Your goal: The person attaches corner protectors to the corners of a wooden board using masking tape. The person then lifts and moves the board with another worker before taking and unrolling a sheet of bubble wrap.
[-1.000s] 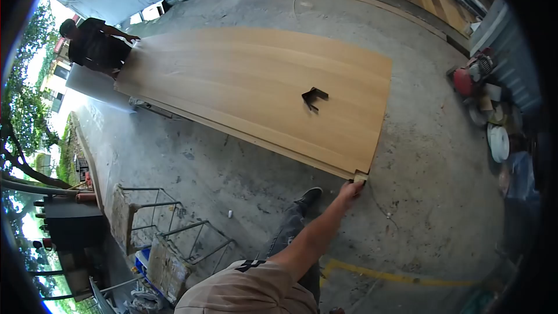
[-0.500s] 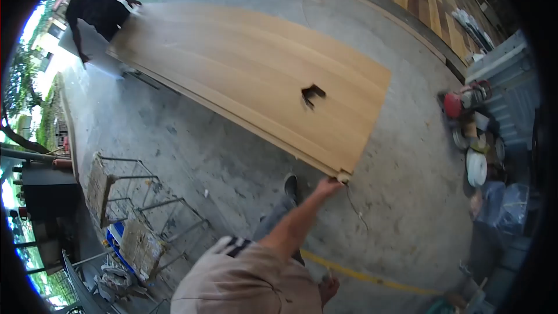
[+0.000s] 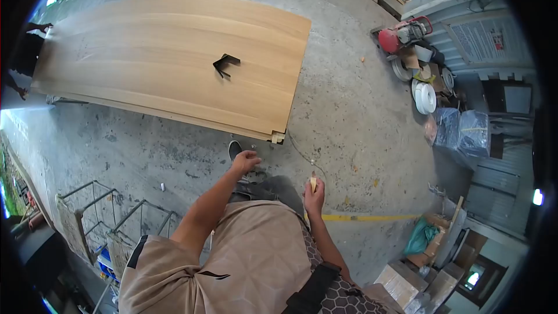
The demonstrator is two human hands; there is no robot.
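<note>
My left hand (image 3: 247,161) is off the panel, just below its near edge, with the fingers loosely apart and nothing visible in them. In my right hand (image 3: 314,196) is a small tool with a pale yellow handle (image 3: 314,184), its thin tip pointing away from me; its exact kind is unclear. A large wood-grain panel (image 3: 174,52) lies raised above the floor, and its edge looks layered. Pale and black bits show at the near right corner (image 3: 278,138). On top rests a black angular bent piece (image 3: 225,65).
Another person (image 3: 26,52) stands at the panel's far left end. Metal-framed stools (image 3: 75,229) are at lower left. To the right are a red machine (image 3: 390,40), white rolls (image 3: 425,99) and plastic-wrapped bundles (image 3: 474,134). A thin cable (image 3: 301,152) crosses the concrete floor, near a yellow line (image 3: 366,218).
My left hand has left the panel's near corner and drawn back. My right hand has come up with the yellow-handled tool. The view has swung right, so the panel appears further left.
</note>
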